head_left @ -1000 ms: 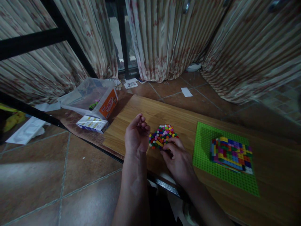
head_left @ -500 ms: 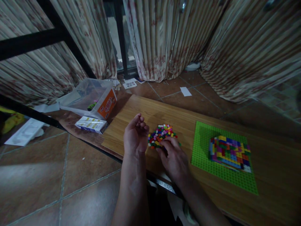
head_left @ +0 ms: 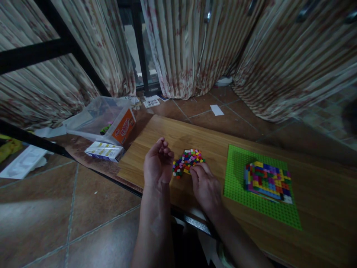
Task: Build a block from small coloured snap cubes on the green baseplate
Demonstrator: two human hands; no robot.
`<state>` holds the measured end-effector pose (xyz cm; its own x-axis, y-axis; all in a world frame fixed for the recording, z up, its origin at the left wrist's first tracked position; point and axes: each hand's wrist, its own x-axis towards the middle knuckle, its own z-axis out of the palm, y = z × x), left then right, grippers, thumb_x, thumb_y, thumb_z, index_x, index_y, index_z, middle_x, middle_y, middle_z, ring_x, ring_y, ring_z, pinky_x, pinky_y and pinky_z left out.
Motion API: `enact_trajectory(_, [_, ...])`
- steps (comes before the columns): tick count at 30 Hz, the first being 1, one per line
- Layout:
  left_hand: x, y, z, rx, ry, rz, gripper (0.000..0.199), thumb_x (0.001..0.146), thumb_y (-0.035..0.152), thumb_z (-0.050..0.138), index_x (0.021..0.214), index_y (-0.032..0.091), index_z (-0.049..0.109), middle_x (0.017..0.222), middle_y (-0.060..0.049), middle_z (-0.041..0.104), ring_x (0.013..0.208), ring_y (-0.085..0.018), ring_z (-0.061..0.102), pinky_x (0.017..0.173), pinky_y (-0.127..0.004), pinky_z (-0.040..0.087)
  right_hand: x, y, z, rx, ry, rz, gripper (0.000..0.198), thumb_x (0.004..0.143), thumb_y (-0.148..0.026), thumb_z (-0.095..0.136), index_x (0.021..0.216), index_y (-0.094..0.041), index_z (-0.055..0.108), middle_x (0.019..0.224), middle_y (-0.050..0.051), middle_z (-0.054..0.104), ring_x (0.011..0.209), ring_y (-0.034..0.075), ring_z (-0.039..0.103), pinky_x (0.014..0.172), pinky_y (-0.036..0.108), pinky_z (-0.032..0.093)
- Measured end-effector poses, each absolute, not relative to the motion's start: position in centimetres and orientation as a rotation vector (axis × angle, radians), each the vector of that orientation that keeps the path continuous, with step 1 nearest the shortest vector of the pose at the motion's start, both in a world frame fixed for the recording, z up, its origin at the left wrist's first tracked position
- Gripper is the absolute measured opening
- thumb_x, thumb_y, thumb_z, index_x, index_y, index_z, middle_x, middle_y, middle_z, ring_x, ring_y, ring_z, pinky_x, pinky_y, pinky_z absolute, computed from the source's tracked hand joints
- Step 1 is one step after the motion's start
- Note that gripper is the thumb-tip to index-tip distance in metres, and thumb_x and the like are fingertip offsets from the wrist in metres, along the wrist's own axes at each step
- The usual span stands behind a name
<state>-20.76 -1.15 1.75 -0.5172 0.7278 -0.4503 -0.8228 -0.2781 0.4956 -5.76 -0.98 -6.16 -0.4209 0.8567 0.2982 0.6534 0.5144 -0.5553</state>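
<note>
Two forearms (head_left: 154,223) reach forward: left hand (head_left: 158,163) palm-up, right hand (head_left: 206,186) palm-down.

Pleated curtains (head_left: 181,48), pale with reddish patterning, hang to the floor (head_left: 103,201) along the far side of the room and part left of centre, exposing a narrow strip of window (head_left: 133,42) beside a dark upright, while a black frame (head_left: 30,54) crosses the upper left. The floor consists of brown square tiles with lighter joints; a wood-grain table (head_left: 173,128) with a dark front edge extends diagonally above it. Lighting is dim, with a pale sheen on the lower-left tiles.
</note>
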Motion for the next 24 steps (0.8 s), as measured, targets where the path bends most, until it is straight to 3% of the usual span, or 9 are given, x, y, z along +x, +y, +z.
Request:
enact_trajectory(4, [-20.5, -1.1, 1.9, -0.118, 0.953, 1.929, 0.001, 0.079, 0.012, 0.064, 0.079, 0.012, 0.063, 0.063, 0.004, 0.057, 0.047, -0.002, 0.047, 0.048, -0.013, 0.039, -5.6, -0.3, -5.5, -1.235, -2.015, 0.602, 0.026, 0.099, -0.027, 0.041, 0.089, -0.019, 0.064, 0.094, 0.007, 0.065, 0.083, 0.018, 0.063, 0.074, 0.029, 0.047])
enact_trajectory(7, [-19.6, -1.0, 1.9, 0.153, 1.188, 1.857, 0.013, 0.075, 0.022, 0.072, 0.081, 0.013, 0.066, 0.071, 0.003, 0.061, 0.053, -0.003, 0.051, 0.051, -0.013, 0.04, -5.1, 0.3, -4.4, -1.254, -1.76, 0.759, 0.027, 0.098, -0.035, 0.044, 0.086, -0.019, 0.063, 0.085, 0.004, 0.062, 0.079, 0.017, 0.059, 0.073, 0.029, 0.045])
enact_trajectory(11, [-17.5, -0.8, 1.2, 0.703, 1.354, 1.501, 0.027, 0.072, 0.034, 0.078, 0.089, 0.015, 0.07, 0.081, 0.0, 0.067, 0.069, -0.009, 0.059, 0.063, -0.018, 0.046, -4.4, 0.9, -3.5, -1.245, -1.407, 1.098, 0.036, 0.093, -0.05, 0.049, 0.078, -0.019, 0.062, 0.068, -0.001, 0.055, 0.064, 0.014, 0.05, 0.061, 0.026, 0.041])
enact_trajectory(19, [-14.8, -0.1, 0.3, 1.0, 1.392, 1.347, 0.016, 0.081, 0.031, 0.069, 0.078, 0.015, 0.072, 0.071, 0.0, 0.064, 0.065, -0.01, 0.055, 0.062, -0.02, 0.043, -3.5, 1.4, -2.3, -1.126, -1.078, 1.454, 0.044, 0.079, -0.061, 0.065, 0.069, -0.019, 0.06, 0.053, -0.007, 0.043, 0.047, 0.007, 0.031, 0.045, 0.023, 0.027])
enact_trajectory(24, [-15.3, -0.2, 0.4, 1.022, 1.372, 1.343, 0.019, 0.079, 0.033, 0.071, 0.076, 0.015, 0.076, 0.073, -0.002, 0.067, 0.068, -0.012, 0.056, 0.064, -0.022, 0.045, -3.1, 1.6, -1.8, -1.06, -1.079, 1.553, 0.043, 0.072, -0.059, 0.073, 0.069, -0.018, 0.062, 0.051, -0.008, 0.043, 0.043, 0.005, 0.03, 0.04, 0.02, 0.022])
